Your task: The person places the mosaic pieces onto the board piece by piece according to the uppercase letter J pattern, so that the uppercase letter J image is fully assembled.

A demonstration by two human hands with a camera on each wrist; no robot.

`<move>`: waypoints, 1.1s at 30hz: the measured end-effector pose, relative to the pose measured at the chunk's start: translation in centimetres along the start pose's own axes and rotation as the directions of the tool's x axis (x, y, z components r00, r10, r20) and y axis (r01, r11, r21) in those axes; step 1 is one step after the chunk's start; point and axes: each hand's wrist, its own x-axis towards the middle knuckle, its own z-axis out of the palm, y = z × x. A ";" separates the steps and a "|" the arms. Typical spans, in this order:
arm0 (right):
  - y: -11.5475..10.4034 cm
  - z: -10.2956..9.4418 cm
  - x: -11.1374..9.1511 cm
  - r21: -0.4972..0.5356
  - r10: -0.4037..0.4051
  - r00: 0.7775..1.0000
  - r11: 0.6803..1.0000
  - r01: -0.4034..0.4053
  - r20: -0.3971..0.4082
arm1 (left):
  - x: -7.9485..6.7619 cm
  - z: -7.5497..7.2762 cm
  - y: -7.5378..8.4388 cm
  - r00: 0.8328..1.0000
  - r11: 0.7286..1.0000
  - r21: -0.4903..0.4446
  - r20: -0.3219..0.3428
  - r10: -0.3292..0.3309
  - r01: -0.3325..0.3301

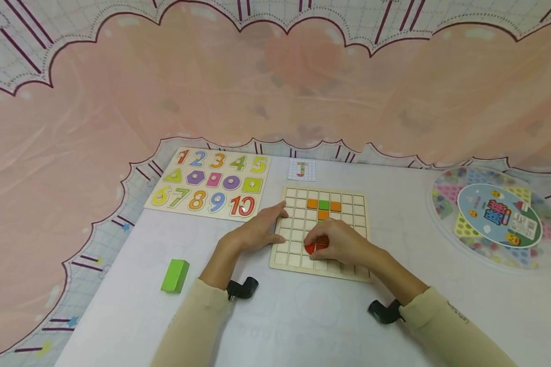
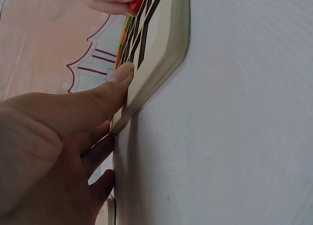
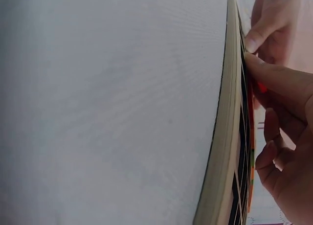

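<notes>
In the head view a wooden grid board (image 1: 286, 261) lies on the table. Orange tiles (image 1: 335, 206) and a green tile (image 1: 323, 205) sit in its upper cells. My right hand (image 1: 342, 242) is over the lower middle cells and pinches a red piece with a rounded edge (image 1: 309, 248) between thumb and fingers. Red also shows beneath that hand, which hides part of the pattern. My left hand (image 1: 259, 228) rests at the board's left edge, fingers extended; in the left wrist view its thumb (image 2: 105, 95) lies on the rim.
A small pattern card (image 1: 302, 169) lies behind the board. To the left are a number and shape puzzle (image 1: 190, 188) and a green block (image 1: 175, 276). A clear round package (image 1: 499, 216) of colourful pieces lies at the right. A patterned curtain (image 1: 275, 86) hangs behind the table.
</notes>
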 end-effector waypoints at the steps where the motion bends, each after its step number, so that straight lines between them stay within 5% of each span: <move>1: 0.0 0.0 0.0 -0.001 -0.002 1.000 1.000 0.002 0.001 | 0.0 0.0 0.0 1.000 1.000 0.000 0.002 -0.001 0.001; 33: -0.2 0.3 -0.4 -0.123 0.003 1.000 0.992 -0.003 -0.001 | -0.1 0.0 -0.1 1.000 1.000 0.002 0.010 -0.007 0.007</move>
